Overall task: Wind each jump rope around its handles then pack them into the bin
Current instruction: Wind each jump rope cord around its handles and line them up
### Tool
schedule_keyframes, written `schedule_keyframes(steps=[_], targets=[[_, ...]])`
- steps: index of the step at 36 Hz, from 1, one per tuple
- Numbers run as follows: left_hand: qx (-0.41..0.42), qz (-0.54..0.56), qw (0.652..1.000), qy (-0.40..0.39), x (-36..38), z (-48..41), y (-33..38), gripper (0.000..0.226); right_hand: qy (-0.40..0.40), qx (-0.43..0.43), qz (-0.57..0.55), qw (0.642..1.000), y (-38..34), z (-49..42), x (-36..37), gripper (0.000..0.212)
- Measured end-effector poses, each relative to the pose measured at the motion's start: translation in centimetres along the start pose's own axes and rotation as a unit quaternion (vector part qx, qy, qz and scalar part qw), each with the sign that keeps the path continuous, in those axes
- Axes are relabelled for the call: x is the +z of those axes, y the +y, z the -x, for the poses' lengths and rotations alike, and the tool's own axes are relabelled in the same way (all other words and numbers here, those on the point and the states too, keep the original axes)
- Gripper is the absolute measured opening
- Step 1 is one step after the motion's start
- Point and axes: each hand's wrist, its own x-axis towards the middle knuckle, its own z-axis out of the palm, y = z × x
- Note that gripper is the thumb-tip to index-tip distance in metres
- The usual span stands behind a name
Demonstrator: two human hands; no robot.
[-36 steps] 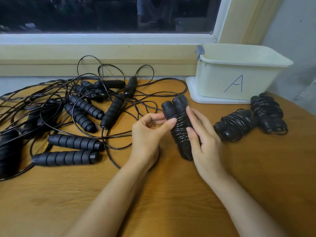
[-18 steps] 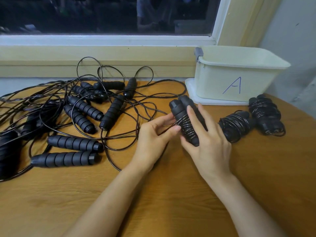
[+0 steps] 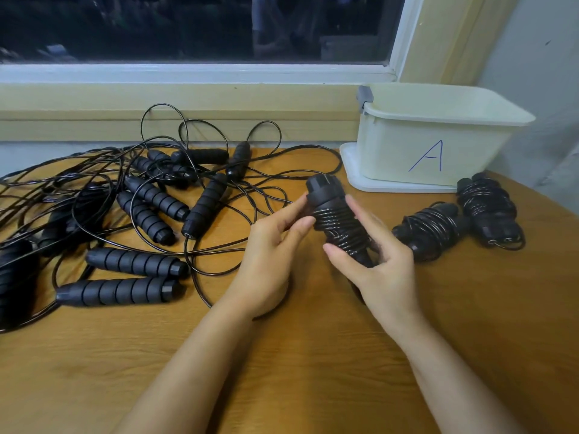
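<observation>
My right hand [image 3: 376,264] grips a black jump rope bundle [image 3: 336,217], its cord coiled tightly round the paired handles, held tilted above the table. My left hand [image 3: 269,261] touches the bundle's left side with thumb and fingertips. Two wound bundles lie on the table to the right, one [image 3: 430,230] close by and another [image 3: 488,211] beyond it. A cream bin [image 3: 438,136] marked "A" stands at the back right on its lid. Several loose black handles [image 3: 134,261] and tangled cords [image 3: 62,189] cover the left of the table.
The wooden table [image 3: 282,371] meets a window sill [image 3: 188,98] at the back and a wall on the right. A cord loop [image 3: 200,286] curls on the table beside my left wrist. The bin's inside is hidden from this angle.
The bundle has turned in my hands and tilted, its capped ends now pointing up and left. My right hand's grip has shifted lower on it. My left fingers stay at its side.
</observation>
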Motion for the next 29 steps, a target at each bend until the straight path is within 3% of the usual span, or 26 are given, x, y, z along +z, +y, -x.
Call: schedule_keyframes(steps=[5,10,16,23,29], targets=[[-0.072,0.127,0.988,-0.058,-1.0,-0.4,0.5,0.055,-0.045,0.074,-0.133,0.987,-0.7,-0.1,0.0,0.061],[-0.098,0.158,0.978,-0.095,-1.2,-0.5,0.2,0.046,-0.082,0.127,-0.197,0.969,-0.9,0.0,-0.1,0.062],[-0.119,0.189,0.973,-0.056,-1.1,-0.5,0.4,0.045,-0.098,0.091,-0.156,0.979,-0.7,0.0,0.1,0.058],[-0.148,0.208,0.966,0.035,-0.8,-0.5,0.5,0.042,-0.069,-0.005,-0.01,0.998,-0.4,0.4,0.6,0.045],[-0.168,0.198,0.963,0.071,-0.7,-0.4,0.5,0.032,-0.077,-0.011,0.039,0.996,-0.1,0.4,1.2,0.061]])
